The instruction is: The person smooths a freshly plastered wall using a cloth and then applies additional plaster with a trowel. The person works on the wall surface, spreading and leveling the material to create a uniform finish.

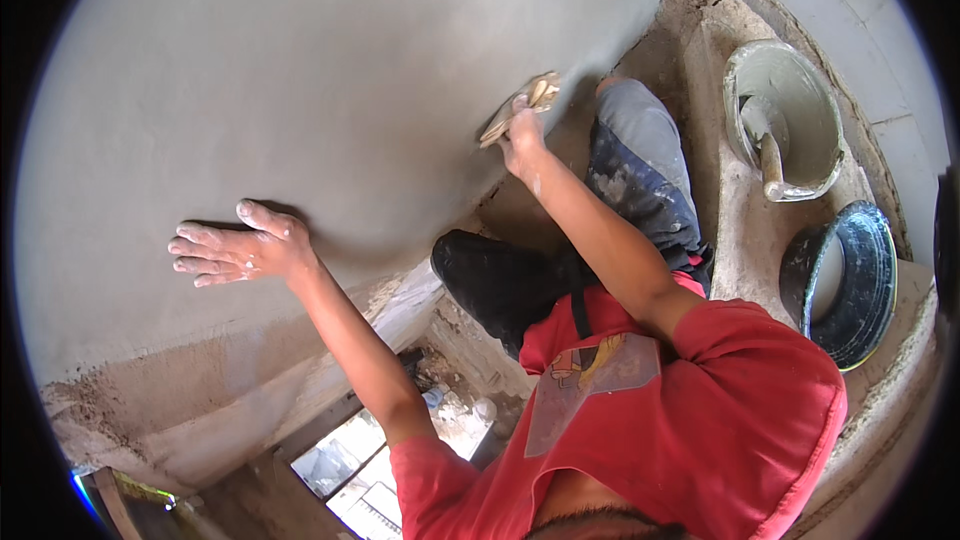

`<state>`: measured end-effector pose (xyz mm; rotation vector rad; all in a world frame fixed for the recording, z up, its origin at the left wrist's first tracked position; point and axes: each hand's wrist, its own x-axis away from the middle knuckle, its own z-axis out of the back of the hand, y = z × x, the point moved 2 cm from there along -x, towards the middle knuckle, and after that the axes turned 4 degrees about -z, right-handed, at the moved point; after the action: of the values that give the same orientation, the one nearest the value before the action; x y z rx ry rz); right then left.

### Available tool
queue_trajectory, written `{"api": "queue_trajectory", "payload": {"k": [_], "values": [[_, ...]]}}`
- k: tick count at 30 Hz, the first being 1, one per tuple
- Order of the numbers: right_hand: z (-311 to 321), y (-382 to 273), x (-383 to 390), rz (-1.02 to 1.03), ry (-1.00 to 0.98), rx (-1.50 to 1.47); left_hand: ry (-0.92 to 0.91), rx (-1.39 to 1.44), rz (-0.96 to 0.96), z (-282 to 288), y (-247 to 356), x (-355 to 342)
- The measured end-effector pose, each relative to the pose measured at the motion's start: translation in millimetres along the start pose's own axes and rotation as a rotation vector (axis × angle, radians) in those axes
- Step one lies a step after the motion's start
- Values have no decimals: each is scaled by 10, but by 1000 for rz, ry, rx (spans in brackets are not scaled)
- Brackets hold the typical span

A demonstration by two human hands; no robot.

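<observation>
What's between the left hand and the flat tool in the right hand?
In the head view, only a bare stretch of grey wall separates the left hand from the flat tool in the right hand.

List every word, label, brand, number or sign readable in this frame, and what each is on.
None can be read.
Red shirt: a picture print with no legible lettering.
Grey wall, grey-coated bucket and dark blue bucket: no readable marks.
</observation>
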<state>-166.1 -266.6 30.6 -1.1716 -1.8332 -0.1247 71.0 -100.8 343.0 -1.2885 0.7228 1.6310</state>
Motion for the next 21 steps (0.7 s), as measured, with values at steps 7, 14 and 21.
{"api": "queue_trajectory", "payload": {"k": [7, 14, 21], "values": [[-10, -35, 167, -148, -187, -111, 46, -29, 2, -36, -20, -6], [70, -89, -53, -278, -111, 10, -10, -23, -16, 20, -40, 16], [186, -236, -147, -89, -70, 18, -28, 10, 20, -12, -27, 22]]}}
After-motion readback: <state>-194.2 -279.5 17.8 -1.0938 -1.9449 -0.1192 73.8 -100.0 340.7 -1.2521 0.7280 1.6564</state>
